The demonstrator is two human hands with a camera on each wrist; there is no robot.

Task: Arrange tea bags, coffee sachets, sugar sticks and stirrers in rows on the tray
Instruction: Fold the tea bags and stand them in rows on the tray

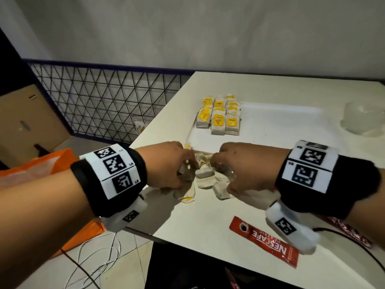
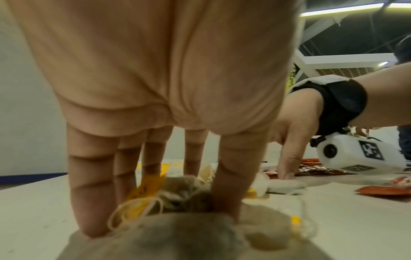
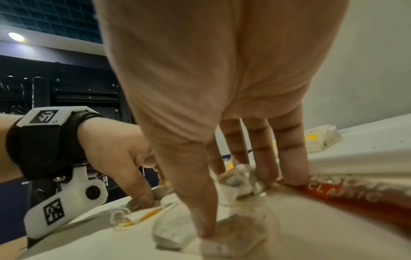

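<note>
Several yellow-tagged tea bags [image 1: 218, 115] lie in neat rows at the far left of the white tray [image 1: 281, 126]. A heap of loose tea bags [image 1: 205, 174] with tangled strings lies on the table at the tray's near left corner. My left hand [image 1: 185, 172] curls down over the heap's left side, and its fingers and thumb close round a yellow-tagged tea bag [image 2: 177, 186]. My right hand [image 1: 223, 174] curls over the right side, with fingers on a crumpled tea bag [image 3: 233, 183] and thumb on another. A red coffee sachet [image 1: 265, 241] lies nearer me.
More red sachets [image 1: 345, 228] lie under my right wrist. A clear glass bowl [image 1: 362, 119] stands at the far right of the tray. The table's left edge is close to my left hand, with an orange bag [image 1: 37, 165], a cardboard box [image 1: 25, 122] and cables [image 1: 93, 261] below.
</note>
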